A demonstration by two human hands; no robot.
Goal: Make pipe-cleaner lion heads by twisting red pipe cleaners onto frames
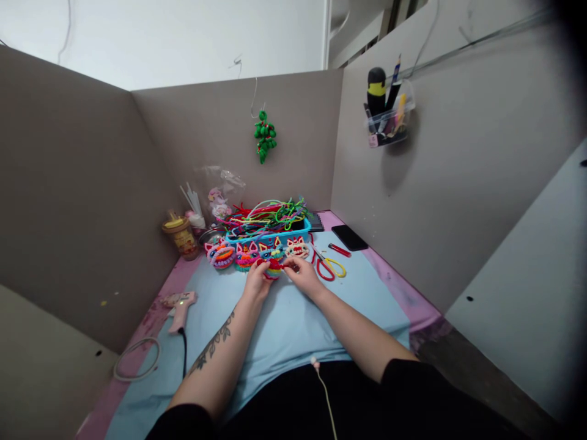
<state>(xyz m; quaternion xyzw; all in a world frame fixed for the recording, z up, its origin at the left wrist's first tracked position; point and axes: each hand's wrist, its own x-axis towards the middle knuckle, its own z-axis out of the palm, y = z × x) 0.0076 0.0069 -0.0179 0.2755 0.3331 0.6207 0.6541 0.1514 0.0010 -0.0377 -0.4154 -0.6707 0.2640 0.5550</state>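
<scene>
Between my hands is a small striped piece (274,270) in red, yellow and blue, which looks made of fuzzy pipe cleaners. My left hand (257,281) is closed around its left side. A thin red strand leads from the piece to my right hand (301,275), whose fingertips are pinched on it. Just behind my hands stand several colourful animal heads: a pink and orange one (220,254), a pink-red one (246,256), a blue one (271,248) and a cream one (298,247).
A blue basket (268,237) of pipe cleaners stands behind. Right lie scissors (331,269), a red cutter (339,249) and a black phone (349,238). Left are a pink glue gun (181,308) with its cord and a cup (181,237). Grey partitions (220,134) enclose the table.
</scene>
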